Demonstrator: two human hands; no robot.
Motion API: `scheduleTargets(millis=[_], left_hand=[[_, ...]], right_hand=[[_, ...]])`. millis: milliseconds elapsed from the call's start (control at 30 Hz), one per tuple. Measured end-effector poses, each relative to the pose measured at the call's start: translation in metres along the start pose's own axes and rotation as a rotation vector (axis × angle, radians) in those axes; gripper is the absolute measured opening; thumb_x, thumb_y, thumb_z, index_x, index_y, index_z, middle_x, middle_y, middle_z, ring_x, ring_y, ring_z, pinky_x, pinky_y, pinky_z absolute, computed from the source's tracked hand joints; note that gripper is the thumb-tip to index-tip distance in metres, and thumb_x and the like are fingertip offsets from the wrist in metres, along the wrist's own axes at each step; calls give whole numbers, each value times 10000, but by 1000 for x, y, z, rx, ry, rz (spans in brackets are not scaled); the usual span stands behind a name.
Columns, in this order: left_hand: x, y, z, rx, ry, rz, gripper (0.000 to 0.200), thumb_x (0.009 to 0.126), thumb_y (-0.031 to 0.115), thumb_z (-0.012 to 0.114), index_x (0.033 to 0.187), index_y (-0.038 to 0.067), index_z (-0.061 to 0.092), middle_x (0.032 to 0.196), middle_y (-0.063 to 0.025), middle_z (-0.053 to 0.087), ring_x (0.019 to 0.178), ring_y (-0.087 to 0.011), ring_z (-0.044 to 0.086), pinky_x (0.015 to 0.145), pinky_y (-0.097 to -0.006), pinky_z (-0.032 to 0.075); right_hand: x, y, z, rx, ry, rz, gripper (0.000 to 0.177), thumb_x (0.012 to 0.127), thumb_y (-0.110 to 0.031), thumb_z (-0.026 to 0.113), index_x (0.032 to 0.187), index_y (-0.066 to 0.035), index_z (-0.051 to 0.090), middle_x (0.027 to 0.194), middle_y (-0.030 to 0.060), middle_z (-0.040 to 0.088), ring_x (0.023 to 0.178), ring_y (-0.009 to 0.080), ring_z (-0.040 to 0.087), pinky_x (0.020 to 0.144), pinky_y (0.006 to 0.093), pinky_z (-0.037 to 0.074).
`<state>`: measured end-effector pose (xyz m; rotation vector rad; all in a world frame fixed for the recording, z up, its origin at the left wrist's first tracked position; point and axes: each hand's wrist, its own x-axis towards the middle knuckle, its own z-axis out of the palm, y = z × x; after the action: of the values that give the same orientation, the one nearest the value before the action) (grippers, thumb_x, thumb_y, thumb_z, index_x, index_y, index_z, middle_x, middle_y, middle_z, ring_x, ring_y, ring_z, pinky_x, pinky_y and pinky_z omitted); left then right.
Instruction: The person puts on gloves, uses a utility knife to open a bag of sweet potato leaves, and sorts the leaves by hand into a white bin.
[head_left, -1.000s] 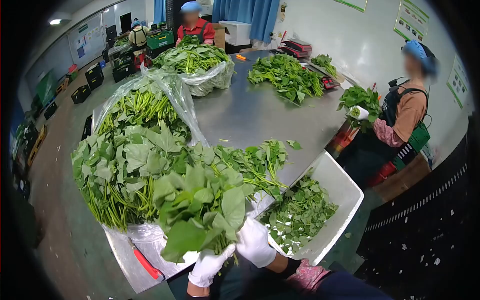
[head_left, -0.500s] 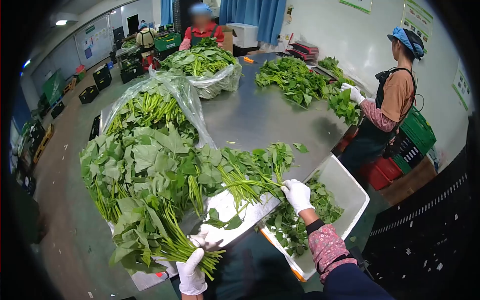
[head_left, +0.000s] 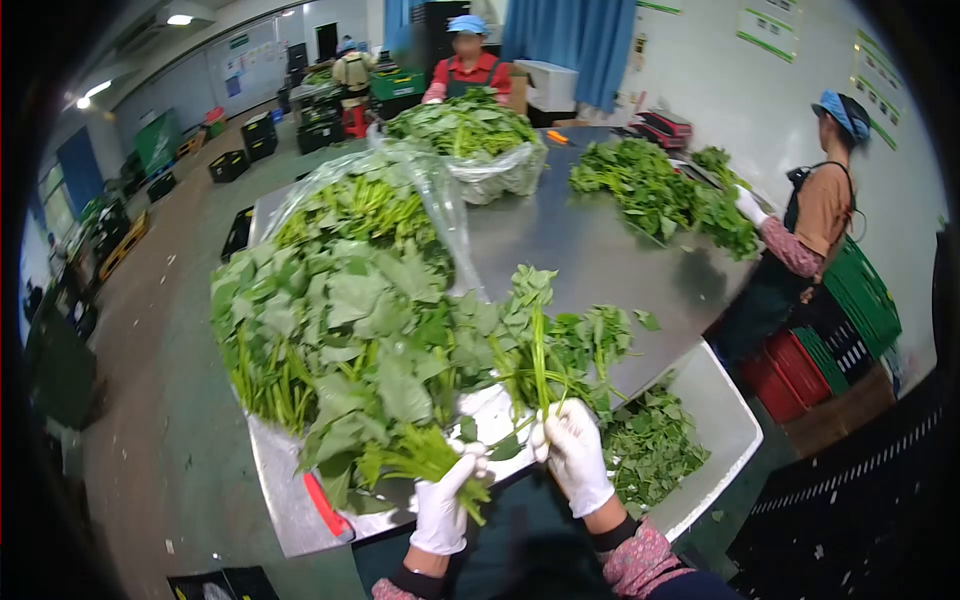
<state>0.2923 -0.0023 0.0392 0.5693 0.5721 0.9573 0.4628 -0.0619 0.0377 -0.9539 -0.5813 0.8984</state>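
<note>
My left hand, in a white glove, is closed around a thick bunch of leafy greens. The bunch's cut stems point right and its leaves spread to the left over the table edge. Close by on the right, my right hand, also gloved, pinches a few long leafy stems that stand nearly upright. Behind both hands lies a large heap of leafy greens on the metal table. Under my right wrist, a white bin holds loose leaves.
A red object with a grey end lies at the table's front left corner. Plastic bags of greens stand farther back. A co-worker handles another pile at right; another person stands opposite. Crates are stacked right.
My right hand has moved left from above the bin, towards my left hand, raising its stems upright. My left hand still grips its bunch, now turned and nearer the table. The view has shifted.
</note>
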Motion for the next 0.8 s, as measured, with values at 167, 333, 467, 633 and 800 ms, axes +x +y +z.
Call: scheduleTargets(millis=[167, 333, 467, 633, 800], left_hand=[[10, 2, -16, 24, -153, -87, 121, 910, 50, 638, 1019, 1, 622, 916, -92, 667, 771, -150, 623, 670, -279, 506], [-5, 20, -21, 8, -184, -110, 165, 916, 75, 638, 1055, -15, 634, 899, -83, 665, 764, -158, 624, 714, -282, 508], [-9, 15, -33, 7, -191, -77, 174, 932, 96, 625, 1074, -4, 611, 984, -81, 650, 833, -167, 618, 755, -302, 514], [-14, -5, -34, 38, -28, 91, 175, 930, 82, 637, 1086, 12, 595, 983, -59, 643, 859, -156, 613, 785, -314, 521], [-16, 14, -29, 151, 104, 12, 231, 912, 66, 671, 1130, 28, 602, 1043, -12, 636, 891, -89, 591, 786, -250, 493]], right_hand=[[-34, 30, 30, -134, -226, 210, 153, 998, -171, 546, 1010, -19, 553, 798, 50, 640, 633, 83, 560, 614, 207, 452], [-41, 40, 43, -118, -155, 266, 155, 1006, -178, 530, 1002, -24, 549, 757, 47, 625, 586, 82, 549, 568, 214, 454], [-43, 53, 53, -103, -57, 290, 158, 1008, -184, 525, 983, -29, 544, 714, 47, 613, 527, 92, 544, 512, 221, 448], [-33, 78, 36, 59, 151, 302, 166, 1013, -186, 495, 952, -37, 537, 699, 74, 620, 484, 123, 555, 445, 244, 443], [-34, 63, 24, -124, 109, 149, 116, 981, -145, 553, 965, -30, 561, 832, 76, 641, 665, 117, 612, 603, 238, 497]])
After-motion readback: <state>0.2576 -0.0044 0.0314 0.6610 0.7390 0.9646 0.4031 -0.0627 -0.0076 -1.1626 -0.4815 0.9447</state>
